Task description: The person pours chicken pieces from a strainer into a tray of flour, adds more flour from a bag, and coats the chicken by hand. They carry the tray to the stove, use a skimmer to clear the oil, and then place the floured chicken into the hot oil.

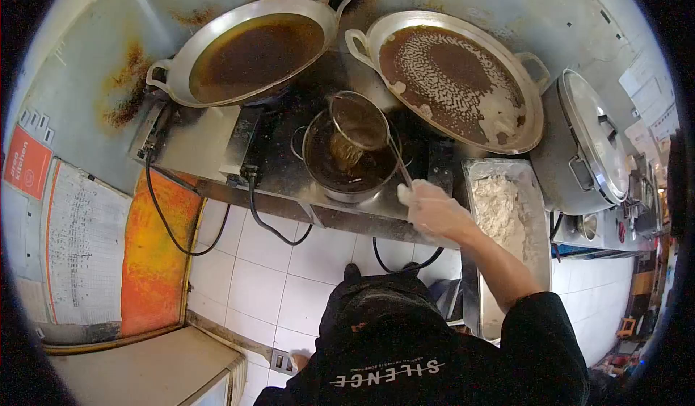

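Two wide oil pans (255, 49) sit at eleven and one o'clock, below them a small pot (346, 161) near center — over it a wire skimmer (359, 121), its handle clenched in the gloved right hand (433, 209) at four o'clock.

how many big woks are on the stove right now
2: a left wok of dark oil at the back left, and a right wok with foam beside it. The small pot in front isn't counted.
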The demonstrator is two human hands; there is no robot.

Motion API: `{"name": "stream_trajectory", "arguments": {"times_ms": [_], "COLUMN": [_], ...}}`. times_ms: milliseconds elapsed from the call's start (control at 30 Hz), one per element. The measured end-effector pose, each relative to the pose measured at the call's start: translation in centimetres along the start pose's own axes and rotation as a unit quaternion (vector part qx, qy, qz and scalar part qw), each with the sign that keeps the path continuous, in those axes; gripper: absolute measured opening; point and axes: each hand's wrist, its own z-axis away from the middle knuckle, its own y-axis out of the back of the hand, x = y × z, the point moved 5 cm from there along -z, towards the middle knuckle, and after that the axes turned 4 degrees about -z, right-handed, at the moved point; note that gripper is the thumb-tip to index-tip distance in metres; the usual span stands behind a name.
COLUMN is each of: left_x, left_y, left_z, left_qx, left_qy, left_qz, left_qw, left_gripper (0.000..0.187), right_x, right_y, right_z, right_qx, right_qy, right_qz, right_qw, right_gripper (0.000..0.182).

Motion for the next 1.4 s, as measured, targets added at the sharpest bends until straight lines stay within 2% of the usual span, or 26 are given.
{"name": "stream_trajectory", "arguments": {"times_ms": [33, 167, 267, 367, 467, 567, 633, 667, 733, 767, 800, 833, 867, 900, 933, 967, 1033, 1100, 1133, 1167, 1200, 1233, 1267, 1300, 1333, 1400], "left_x": [-0.7, -1.1, 1.6, 6.2, 10.4, 11.9, 12.4, 11.1, 7.8, 8.8, 6.4, 5.8, 5.3, 5.1, 5.1, 4.9, 4.2, 3.6, 4.0, 3.8, 3.9, 4.7, 5.4, 6.6, 8.6, 9.6], "left_y": [0.8, -0.8, -7.4, -15.9, -21.0, -22.4, -22.3, -20.7, -17.2, -17.3, -14.8, -14.4, -12.8, -12.6, -12.4, -12.3, -12.8, -14.1, -15.3, -16.0, -17.4, -19.8, -22.6, -26.1, -30.6, -38.6], "left_z": [0.4, -0.6, -2.3, -1.4, 1.4, 1.9, 3.0, 0.2, -6.1, -2.0, -8.2, -8.1, -7.2, -6.5, -5.9, -5.3, -4.8, -4.4, -3.1, -3.6, -3.7, -1.8, 1.2, 1.4, 7.6, 11.5], "left_qx": [0.006, -0.015, -0.069, -0.115, -0.135, -0.193, -0.059, -0.177, -0.198, -0.143, -0.123, -0.104, -0.106, -0.105, -0.105, -0.11, -0.122, -0.154, -0.242, -0.154, -0.132, -0.12, -0.12, -0.209, -0.227, -0.361], "left_qy": [0.013, 0.015, -0.024, -0.084, -0.153, -0.204, -0.13, -0.152, -0.166, -0.086, -0.022, 0.043, -0.013, -0.015, -0.017, -0.02, -0.033, -0.057, -0.094, -0.08, -0.085, -0.086, -0.086, -0.182, -0.178, -0.229], "left_qz": [-0.013, -0.025, -0.006, 0.004, -0.067, -0.057, -0.157, -0.063, -0.099, -0.09, -0.118, -0.143, -0.144, -0.14, -0.14, -0.137, -0.127, -0.109, -0.067, -0.083, -0.073, -0.056, -0.035, -0.1, -0.244, -0.31], "left_qw": [1.0, 0.999, 0.997, 0.99, 0.977, 0.958, 0.977, 0.97, 0.961, 0.982, 0.985, 0.983, 0.984, 0.984, 0.984, 0.984, 0.984, 0.98, 0.963, 0.981, 0.985, 0.987, 0.988, 0.956, 0.926, 0.849], "left_gripper": [0.019, 0.024, 0.032, 0.041, 0.026, 0.025, 0.031, 0.035, 0.034, 0.031, 0.029, 0.028, 0.027, 0.027, 0.026, 0.025, 0.024, 0.023, 0.023, 0.02, 0.018, 0.016, 0.016, 0.011, 0.008, 0.007], "right_x": [0.0, -1.0, -0.2, 0.1, 0.0, 0.7, -1.4, -1.7, -1.1, -0.8, -1.1, -0.3, 0.5, 1.0, 0.5, 1.7, 4.3, 7.0, 8.9, 12.9, 18.2, 23.3, 25.6, 27.8, 29.0, 30.4], "right_y": [-0.2, 1.2, 0.0, -0.6, 0.0, 1.1, 4.8, 6.3, 8.0, 9.1, 10.9, 11.8, 12.7, 13.5, 15.4, 16.8, 20.0, 23.8, 25.6, 26.9, 28.0, 29.2, 29.5, 29.9, 30.2, 29.6], "right_z": [-0.1, 1.5, 1.5, 2.3, 2.0, 2.2, 3.1, 3.7, 4.1, 4.1, 4.5, 4.1, 3.8, 3.5, 3.6, 3.2, 2.9, 3.0, 2.7, 1.8, 0.3, -1.0, -2.1, -3.0, -3.6, -4.1], "right_qx": [0.05, 0.152, 0.091, 0.122, 0.042, 0.0, 0.045, 0.07, 0.076, 0.078, 0.006, -0.016, -0.039, -0.063, -0.042, -0.008, 0.016, 0.108, 0.149, 0.172, 0.163, 0.179, 0.124, 0.086, 0.027, -0.073], "right_qy": [0.086, 0.114, 0.078, 0.109, 0.033, -0.01, -0.065, -0.094, -0.014, 0.029, -0.131, -0.165, -0.196, -0.223, -0.222, -0.214, -0.229, -0.278, -0.253, -0.209, -0.14, -0.077, -0.045, 0.002, -0.012, -0.016], "right_qz": [0.127, 0.205, 0.168, 0.188, 0.185, 0.181, 0.048, -0.019, -0.088, -0.122, -0.292, -0.371, -0.446, -0.517, -0.541, -0.498, -0.471, -0.305, -0.192, -0.138, 0.044, 0.234, 0.405, 0.562, 0.597, 0.622], "right_qw": [0.987, 0.96, 0.979, 0.968, 0.981, 0.983, 0.996, 0.993, 0.993, 0.989, 0.947, 0.914, 0.872, 0.824, 0.81, 0.841, 0.852, 0.904, 0.936, 0.953, 0.976, 0.953, 0.905, 0.823, 0.802, 0.78], "right_gripper": [0.033, 0.038, 0.036, 0.034, 0.033, 0.033, 0.033, 0.035, 0.039, 0.041, 0.032, 0.035, 0.04, 0.046, 0.045, 0.047, 0.045, 0.045, 0.053, 0.046, 0.039, 0.033, 0.028, 0.023, 0.021, 0.017]}}
